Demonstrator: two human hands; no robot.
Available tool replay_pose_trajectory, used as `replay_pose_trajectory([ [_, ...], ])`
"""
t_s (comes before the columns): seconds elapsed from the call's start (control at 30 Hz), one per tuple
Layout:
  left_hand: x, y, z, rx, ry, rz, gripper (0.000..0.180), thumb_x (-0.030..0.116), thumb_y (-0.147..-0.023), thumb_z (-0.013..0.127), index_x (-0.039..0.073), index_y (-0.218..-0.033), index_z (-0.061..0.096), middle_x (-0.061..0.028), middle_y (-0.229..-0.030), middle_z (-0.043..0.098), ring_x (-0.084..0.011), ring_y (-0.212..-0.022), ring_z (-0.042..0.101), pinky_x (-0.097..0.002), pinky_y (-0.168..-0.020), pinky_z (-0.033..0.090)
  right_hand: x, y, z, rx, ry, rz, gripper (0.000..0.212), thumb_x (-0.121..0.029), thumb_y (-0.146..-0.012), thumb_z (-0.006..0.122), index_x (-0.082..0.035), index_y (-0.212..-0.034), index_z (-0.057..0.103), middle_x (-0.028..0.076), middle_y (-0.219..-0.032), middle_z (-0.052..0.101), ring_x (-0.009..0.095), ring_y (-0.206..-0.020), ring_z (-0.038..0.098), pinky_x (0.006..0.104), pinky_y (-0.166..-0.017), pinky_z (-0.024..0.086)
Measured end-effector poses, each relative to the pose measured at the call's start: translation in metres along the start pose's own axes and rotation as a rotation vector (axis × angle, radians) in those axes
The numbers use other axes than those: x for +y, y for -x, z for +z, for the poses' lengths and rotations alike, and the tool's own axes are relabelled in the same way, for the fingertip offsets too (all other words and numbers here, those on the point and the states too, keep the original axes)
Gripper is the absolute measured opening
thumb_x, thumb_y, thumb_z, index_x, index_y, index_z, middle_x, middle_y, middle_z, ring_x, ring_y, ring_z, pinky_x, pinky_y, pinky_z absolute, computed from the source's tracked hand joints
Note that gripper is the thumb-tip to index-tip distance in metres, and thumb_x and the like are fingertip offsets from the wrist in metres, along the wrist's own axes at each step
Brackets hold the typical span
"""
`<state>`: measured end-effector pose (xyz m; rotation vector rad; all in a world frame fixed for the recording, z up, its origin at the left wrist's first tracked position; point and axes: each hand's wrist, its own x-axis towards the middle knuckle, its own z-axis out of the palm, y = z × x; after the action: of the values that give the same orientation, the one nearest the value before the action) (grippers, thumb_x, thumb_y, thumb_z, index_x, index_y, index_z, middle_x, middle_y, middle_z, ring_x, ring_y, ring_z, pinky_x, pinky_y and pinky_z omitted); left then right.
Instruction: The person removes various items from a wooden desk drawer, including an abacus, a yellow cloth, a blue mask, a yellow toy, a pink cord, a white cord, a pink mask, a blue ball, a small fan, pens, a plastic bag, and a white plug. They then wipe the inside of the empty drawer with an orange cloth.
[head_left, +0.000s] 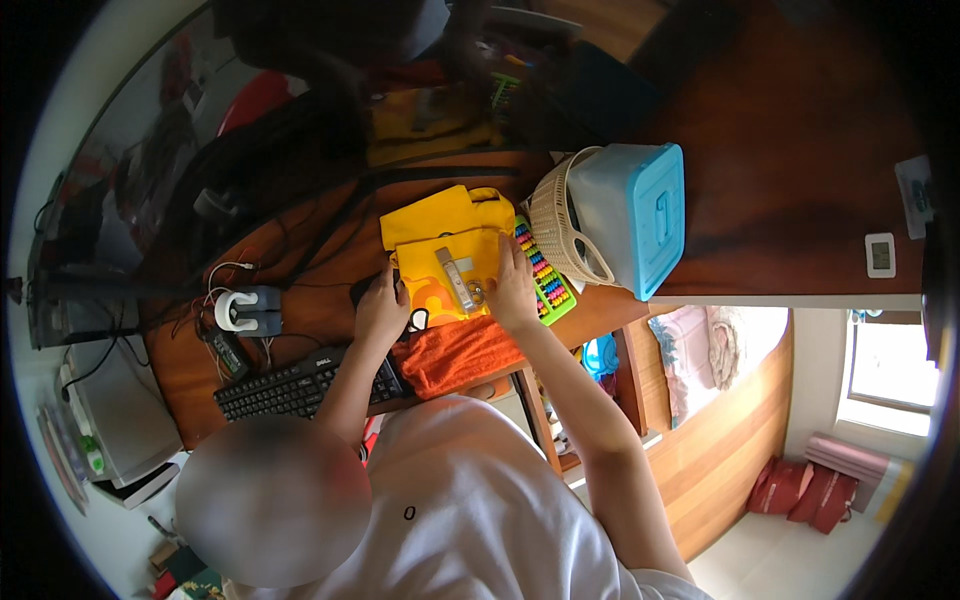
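The pale stick (456, 281) lies on the yellow cloth (420, 258), its long axis running 11 to 5 o'clock. It is at 9 o'clock from the right hand (513, 287), the nearer, fingers extended, and between 2 and 3 o'clock from the left hand (378, 308), fingers half curled. Whether either grips cloth, I cannot tell.

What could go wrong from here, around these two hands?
The silver item lies ungripped on the yellow cloth, so tilting that cloth might slide it off. The right hand sits beside the abacus and could nudge it. The orange cloth lies by the front edge of the desk and could be dragged off.
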<state>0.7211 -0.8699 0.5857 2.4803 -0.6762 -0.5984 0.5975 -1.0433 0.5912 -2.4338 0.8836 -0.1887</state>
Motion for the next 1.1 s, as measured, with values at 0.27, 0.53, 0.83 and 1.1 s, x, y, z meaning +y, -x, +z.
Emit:
replay_pose_trajectory([
  [0.27,0.042,0.024,-0.014,0.09,0.414,0.329,0.035,0.013,-0.087,0.053,0.004,-0.12,0.052,-0.0165,-0.112,0.058,-0.0298,-0.105,0.055,-0.0335,-0.09,0.042,-0.013,0.05,-0.035,0.104,-0.273,-0.033,0.065,-0.006,-0.08,0.058,-0.003,-0.137,0.027,0.02,-0.135,0.035,0.036,-0.126,0.033,0.0415,-0.104,0.029],
  [0.53,0.114,0.067,0.045,-0.409,0.526,0.645,0.038,0.009,-0.085,0.055,0.0,-0.122,0.05,-0.0165,-0.122,0.053,-0.0271,-0.115,0.049,-0.0339,-0.098,0.037,0.043,0.135,-0.05,0.295,-0.341,0.202,0.065,0.0,-0.077,0.054,-0.004,-0.136,0.029,0.02,-0.139,0.031,0.036,-0.129,0.03,0.0399,-0.104,0.03],
  [0.83,0.168,0.105,0.16,-0.914,0.447,0.652,0.039,0.005,-0.085,0.053,-0.001,-0.124,0.049,-0.0161,-0.123,0.053,-0.0243,-0.113,0.053,-0.0309,-0.095,0.041,0.129,0.237,-0.027,0.419,-0.406,0.621,0.063,0.001,-0.075,0.055,0.001,-0.133,0.032,0.022,-0.136,0.036,0.035,-0.127,0.034,0.0395,-0.105,0.029],
  [1.1,0.147,0.1,0.288,-0.947,0.604,0.091,0.038,0.005,-0.087,0.051,-0.001,-0.125,0.047,-0.0107,-0.118,0.054,-0.0163,-0.109,0.052,-0.0256,-0.092,0.041,0.191,0.264,-0.002,0.443,-0.618,0.908,0.052,-0.003,-0.077,0.055,0.002,-0.127,0.04,0.023,-0.126,0.046,0.035,-0.117,0.045,0.0377,-0.099,0.036],
])
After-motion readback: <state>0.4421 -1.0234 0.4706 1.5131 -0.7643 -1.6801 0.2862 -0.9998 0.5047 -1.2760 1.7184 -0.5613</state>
